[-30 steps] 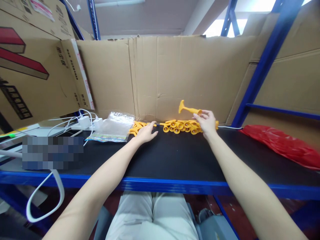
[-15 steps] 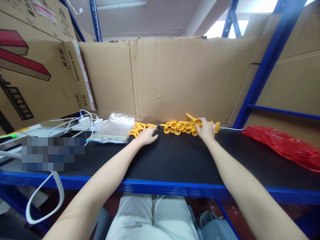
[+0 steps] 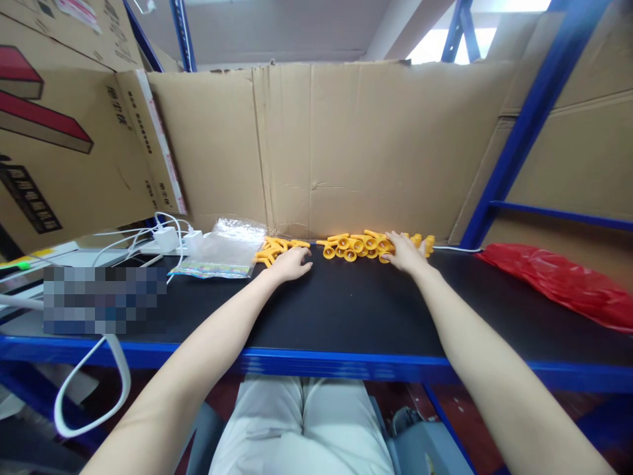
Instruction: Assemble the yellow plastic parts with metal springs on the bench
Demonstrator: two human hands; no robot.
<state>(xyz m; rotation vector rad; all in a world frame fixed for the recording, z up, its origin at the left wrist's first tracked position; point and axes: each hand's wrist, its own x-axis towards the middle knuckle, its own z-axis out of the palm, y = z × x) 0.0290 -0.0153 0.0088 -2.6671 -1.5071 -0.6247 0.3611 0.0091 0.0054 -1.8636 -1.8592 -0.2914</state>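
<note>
Near the back of the black tabletop, my right hand [image 3: 409, 254] rests over a pile of yellow funnel-shaped pieces [image 3: 359, 247], thumb and fingers apart. Their round mouths face me, and part of the pile is hidden behind the hand. Further left, my left hand [image 3: 293, 264] lies at the front of a smaller heap of yellow branched pieces [image 3: 277, 247]. Its fingers are loosely curved, with a gap to the thumb and nothing visible between them. A clear plastic bag [image 3: 225, 251] lies flat just left of that heap.
Cardboard [image 3: 366, 152] stands upright behind the black tabletop [image 3: 341, 316]. A red plastic bag [image 3: 554, 280] lies at the right, by a blue frame post [image 3: 519, 132]. White chargers [image 3: 167, 239] with tangled cables are at the left. A blue rail [image 3: 316, 363] edges the front.
The yellow funnel-shaped piece that my right hand held tilted up now lies lower on the pile, and the fingers have spread. My left hand stays nearly where it was.
</note>
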